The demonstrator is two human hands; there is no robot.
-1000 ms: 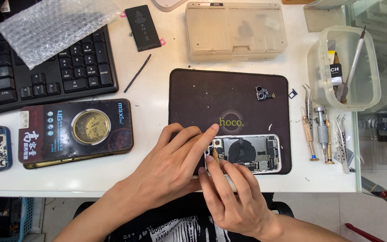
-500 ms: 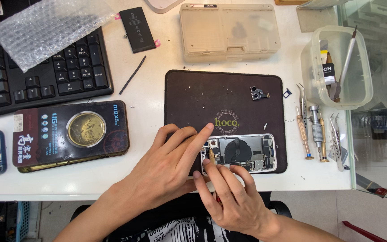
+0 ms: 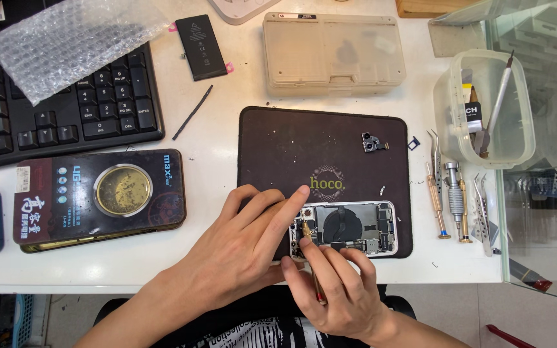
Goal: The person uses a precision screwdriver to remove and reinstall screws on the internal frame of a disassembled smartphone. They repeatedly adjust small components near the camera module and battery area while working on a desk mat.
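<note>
- Opened phone (image 3: 349,229), one, lies at the near edge of the dark work mat (image 3: 291,142).
- Right hand (image 3: 336,290) pinches one small screwdriver (image 3: 309,248), tip on the phone's left end.
- Left hand (image 3: 243,248) lies flat, fingers spread, steadying that end.
- One camera module (image 3: 372,143) sits farther up the mat.
- One black battery (image 3: 201,47) and one keyboard (image 3: 53,109) lie beyond.

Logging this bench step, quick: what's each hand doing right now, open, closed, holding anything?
Left hand: open, fingers spread, resting on the opened phone, holding nothing.
Right hand: closed on a small screwdriver, tip at the phone's left end.
</note>
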